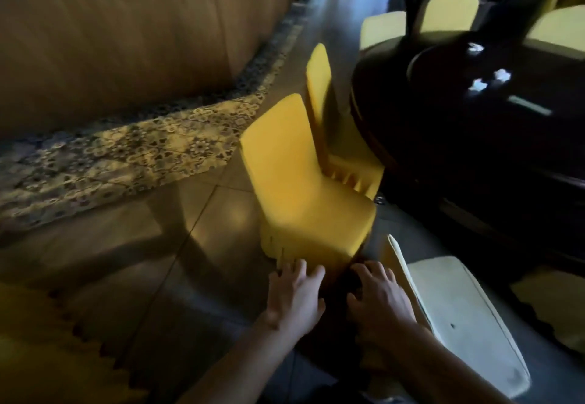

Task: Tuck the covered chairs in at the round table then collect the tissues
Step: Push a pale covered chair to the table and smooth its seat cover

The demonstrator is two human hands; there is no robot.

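1. The nearest yellow-covered chair (304,188) stands at the middle of the view, just left of the dark round table (395,124), with its back toward the far left and its seat toward the near right.
2. A second yellow-covered chair (319,86) stands just beyond it, its seat reaching under the table's edge.
3. Small white tissues (489,79) lie scattered on the dark tabletop to the far right, well apart from both hands.
4. The left hand (292,296) is spread flat with fingers open, its fingertips at the lower skirt of the nearest chair; motion blur makes actual contact hard to judge.
5. The right hand (380,299) is just to its right, fingers loosely spread and curved, empty, near the chair's dark near corner.
6. A pale cream chair back (459,318) sits at the near right, beside the right forearm.
7. More pale chair backs (449,7) ring the table's far side.
8. A patterned tile strip (126,156) crosses the floor on the left, before a long tan skirted table (126,48).
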